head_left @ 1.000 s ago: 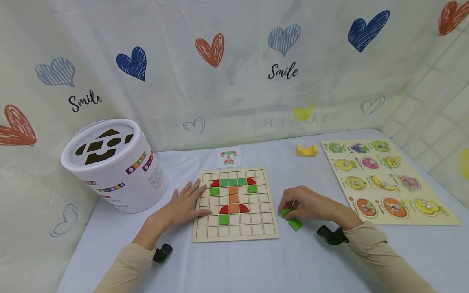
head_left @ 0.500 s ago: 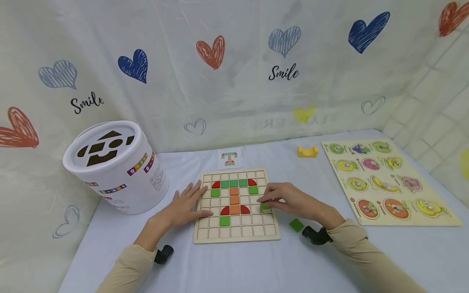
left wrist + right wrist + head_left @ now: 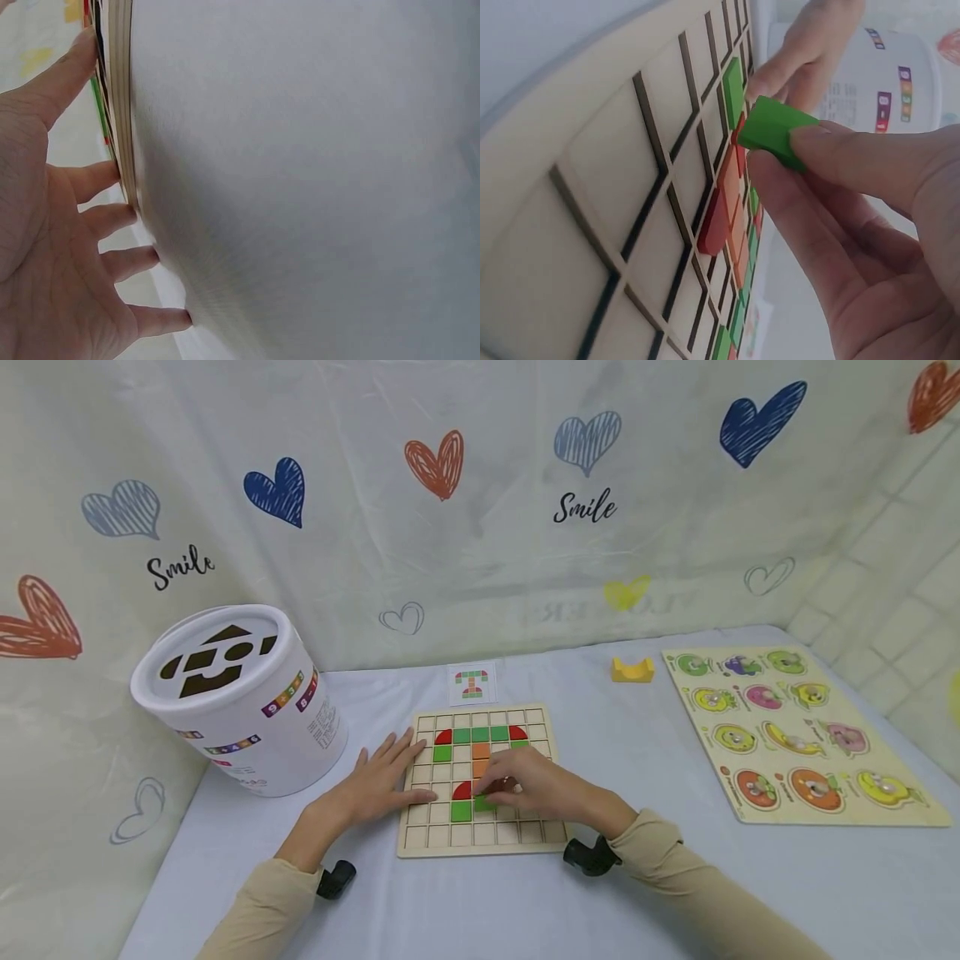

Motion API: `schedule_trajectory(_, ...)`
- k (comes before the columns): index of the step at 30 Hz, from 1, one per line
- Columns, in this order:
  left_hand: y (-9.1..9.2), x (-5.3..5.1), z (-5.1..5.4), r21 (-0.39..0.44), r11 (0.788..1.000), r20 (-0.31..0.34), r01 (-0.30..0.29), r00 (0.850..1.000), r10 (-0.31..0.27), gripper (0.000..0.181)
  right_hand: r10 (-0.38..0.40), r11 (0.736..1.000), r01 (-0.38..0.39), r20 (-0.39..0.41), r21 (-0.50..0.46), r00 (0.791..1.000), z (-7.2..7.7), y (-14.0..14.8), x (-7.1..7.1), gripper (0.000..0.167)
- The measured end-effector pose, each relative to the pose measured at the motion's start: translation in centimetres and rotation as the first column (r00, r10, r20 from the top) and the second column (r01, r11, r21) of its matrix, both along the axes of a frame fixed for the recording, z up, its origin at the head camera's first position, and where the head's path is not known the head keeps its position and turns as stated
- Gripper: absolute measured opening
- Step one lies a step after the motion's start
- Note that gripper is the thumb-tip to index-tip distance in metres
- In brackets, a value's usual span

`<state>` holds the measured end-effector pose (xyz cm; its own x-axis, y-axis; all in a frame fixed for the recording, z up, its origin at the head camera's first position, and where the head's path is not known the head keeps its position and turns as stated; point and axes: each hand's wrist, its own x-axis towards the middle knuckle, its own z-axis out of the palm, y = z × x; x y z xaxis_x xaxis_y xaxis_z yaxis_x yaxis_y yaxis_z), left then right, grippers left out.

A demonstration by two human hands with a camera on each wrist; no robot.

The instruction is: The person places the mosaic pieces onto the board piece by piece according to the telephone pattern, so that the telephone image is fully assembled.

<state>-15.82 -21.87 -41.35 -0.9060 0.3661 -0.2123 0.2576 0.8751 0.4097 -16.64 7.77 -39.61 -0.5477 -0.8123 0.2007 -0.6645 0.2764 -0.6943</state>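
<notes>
A wooden grid board point(image 3: 420, 839) lies on the table, with green, red and orange blocks set in its cells. My left hand point(image 3: 375, 781) rests spread on its left edge; in the left wrist view the thumb and some fingertips touch the board's side. Between thumb and fingers, my right hand point(image 3: 525, 781) pinches a green square block point(image 3: 772, 127) over the lower middle of the grid. In the head view, that hand covers part of the orange column point(image 3: 480, 750) and the right-hand cells. A green block point(image 3: 461, 811) sits in a cell just left of the held one.
Behind the board lies a small pattern card point(image 3: 472, 683). A white bucket point(image 3: 300, 752) with shaped holes in its lid stands at the left. At the right lie a fruit puzzle board point(image 3: 806, 735) and, farther back, a yellow arch-shaped block point(image 3: 632, 671).
My right hand has picked up a green block from the table and carried it left over the board. The other loose green block is now hidden by my right arm. My left hand stays put.
</notes>
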Motion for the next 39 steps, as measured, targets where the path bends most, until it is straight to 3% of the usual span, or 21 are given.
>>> schedule_trajectory(10,0.1,-0.1,0.2,0.002,1.0,0.012,-0.003,1.0,0.003,0.095,-0.025,0.999,0.024,0.004,0.048,1.0,-0.9,-0.7,0.1,0.016)
schedule_trajectory(22,0.1,-0.1,0.2,-0.005,1.0,0.012,0.0,1.0,0.0,0.095,-0.035,0.995,0.034,0.01,0.092,0.999,-0.7,-0.9,0.4,0.015)
schedule_trajectory(39,0.0,0.0,0.3,-0.001,1.0,0.018,-0.003,1.0,0.003,0.095,-0.03,0.96,0.085,-0.205,0.265,0.978,0.5,-2.0,1.6,0.015)
